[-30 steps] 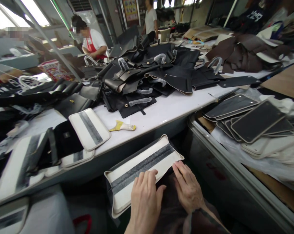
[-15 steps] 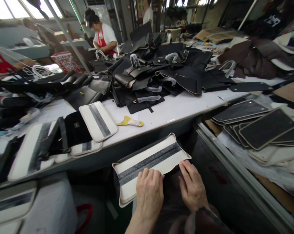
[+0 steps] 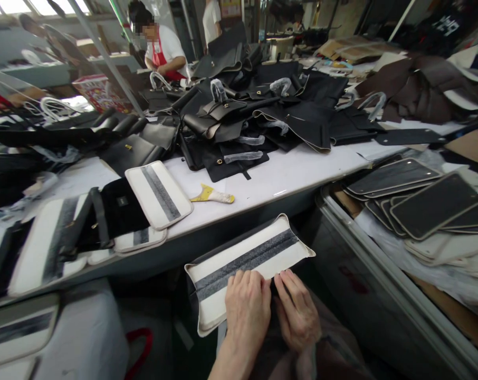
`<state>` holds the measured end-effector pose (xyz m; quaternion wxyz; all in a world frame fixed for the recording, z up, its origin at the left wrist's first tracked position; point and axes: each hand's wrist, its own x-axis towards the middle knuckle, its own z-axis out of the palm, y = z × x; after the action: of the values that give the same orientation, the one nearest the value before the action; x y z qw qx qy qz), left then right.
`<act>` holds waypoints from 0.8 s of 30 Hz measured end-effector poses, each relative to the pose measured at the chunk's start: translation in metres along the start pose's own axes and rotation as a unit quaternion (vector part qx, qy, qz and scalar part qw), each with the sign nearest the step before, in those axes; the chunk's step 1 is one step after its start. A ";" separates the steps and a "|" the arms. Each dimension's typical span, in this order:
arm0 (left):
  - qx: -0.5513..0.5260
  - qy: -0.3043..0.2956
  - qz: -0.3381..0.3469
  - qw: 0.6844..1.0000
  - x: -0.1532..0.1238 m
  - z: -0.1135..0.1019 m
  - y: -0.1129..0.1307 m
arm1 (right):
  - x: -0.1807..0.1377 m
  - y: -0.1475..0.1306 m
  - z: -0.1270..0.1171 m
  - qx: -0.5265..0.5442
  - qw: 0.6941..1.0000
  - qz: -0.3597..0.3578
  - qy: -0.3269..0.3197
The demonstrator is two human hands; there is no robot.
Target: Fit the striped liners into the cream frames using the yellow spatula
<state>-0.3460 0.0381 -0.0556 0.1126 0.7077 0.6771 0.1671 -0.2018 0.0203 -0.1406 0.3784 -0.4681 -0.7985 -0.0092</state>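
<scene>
A cream panel (image 3: 211, 309) with a grey strip down its middle lies over my lap, below the table edge. My left hand (image 3: 247, 311) rests on its near edge, fingers together and curled down on the panel. Close beside it, my right hand (image 3: 298, 311) presses its fingers on the same near edge and on the dark fabric under it. The two hands almost touch. A similar cream panel (image 3: 159, 194) lies on the white table (image 3: 286, 174), and a yellow-handled scraper (image 3: 212, 196) lies to its right.
Black bag parts and handles (image 3: 263, 116) are piled across the table's back. More cream panels and a black pouch (image 3: 116, 211) sit at the left. Dark flat panels (image 3: 417, 203) are stacked on the right bench. A person in a red apron (image 3: 163, 50) works at the far side.
My right hand has slid left along the panel's near edge until it is next to the left hand. The view has drifted slightly.
</scene>
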 end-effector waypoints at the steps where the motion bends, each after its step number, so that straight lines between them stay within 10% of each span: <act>1: -0.021 0.002 -0.004 1.000 -0.003 -0.003 -0.002 | 0.001 -0.001 0.000 -0.004 1.000 -0.001 -0.006; 10: -0.020 0.013 0.005 1.000 -0.043 -0.026 -0.037 | 0.006 -0.018 -0.004 0.002 1.000 -0.015 0.007; 24: 0.026 0.006 -0.034 0.999 -0.032 -0.020 -0.036 | 0.019 -0.044 0.004 0.000 0.996 -0.090 -0.011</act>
<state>-0.3879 0.0067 -0.0544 0.0962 0.6861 0.7053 0.1498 -0.2426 0.0109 -0.1168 0.3674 -0.3945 -0.8414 -0.0382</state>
